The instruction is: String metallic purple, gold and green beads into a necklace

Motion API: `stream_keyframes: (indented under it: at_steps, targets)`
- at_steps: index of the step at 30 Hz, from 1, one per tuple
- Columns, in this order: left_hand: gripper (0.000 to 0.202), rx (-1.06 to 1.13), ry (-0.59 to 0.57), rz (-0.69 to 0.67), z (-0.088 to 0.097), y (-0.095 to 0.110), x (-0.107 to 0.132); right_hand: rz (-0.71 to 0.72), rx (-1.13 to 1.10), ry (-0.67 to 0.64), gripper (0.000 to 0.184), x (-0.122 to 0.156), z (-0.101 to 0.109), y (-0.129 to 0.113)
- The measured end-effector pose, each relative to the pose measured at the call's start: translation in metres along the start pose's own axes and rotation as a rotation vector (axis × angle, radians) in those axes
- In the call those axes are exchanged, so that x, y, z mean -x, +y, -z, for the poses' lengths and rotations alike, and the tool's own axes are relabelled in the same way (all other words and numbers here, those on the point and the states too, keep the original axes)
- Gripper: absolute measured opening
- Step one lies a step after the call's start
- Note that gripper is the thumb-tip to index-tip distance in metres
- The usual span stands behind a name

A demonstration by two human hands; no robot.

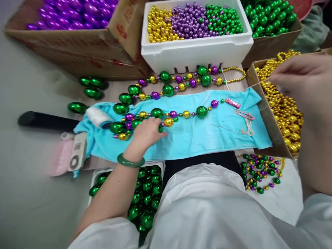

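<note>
A turquoise towel lies across the work surface with a strand of green, gold and purple beads on it. My left hand, a green bangle on its wrist, rests fingers-down on the left end of that strand, curled around small beads. My right hand is raised at the right over a cardboard box of gold beads, its fingers pinched on a thin white thread. A second finished strand lies behind the towel. A spool of white thread sits at the towel's left end.
A white foam box holds gold, purple and green beads. Cardboard boxes of purple beads and green beads stand behind. A tray of large green beads is near my lap, finished strands at right, scissors on the towel.
</note>
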State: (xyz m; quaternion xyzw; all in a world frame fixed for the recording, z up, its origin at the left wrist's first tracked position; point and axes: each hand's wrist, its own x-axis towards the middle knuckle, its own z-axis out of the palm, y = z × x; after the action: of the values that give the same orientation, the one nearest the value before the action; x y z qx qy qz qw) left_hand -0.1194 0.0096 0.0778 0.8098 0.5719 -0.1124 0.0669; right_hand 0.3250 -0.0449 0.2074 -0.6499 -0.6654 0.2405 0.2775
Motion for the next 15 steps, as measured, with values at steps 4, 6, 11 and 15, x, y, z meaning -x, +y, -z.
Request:
stream_keyframes:
  at_steps: [4,6,11,15]
  targets:
    - [0.053,0.12,0.126,-0.018,0.017,0.015,0.0,-0.144,0.02,-0.045,0.01,0.015,-0.069,-0.018]
    - [0.048,0.467,0.282,-0.122,0.031,0.052,0.004,-0.038,0.053,-0.206,0.011,0.017,-0.088,-0.03]
    - [0.041,1.435,-0.028,-0.356,0.047,0.161,0.003,0.143,0.145,-0.365,0.017,0.013,-0.093,-0.056]
    - [0.029,1.581,-0.137,-0.249,0.032,0.19,-0.01,0.109,0.137,-0.258,0.02,0.018,-0.08,-0.037]
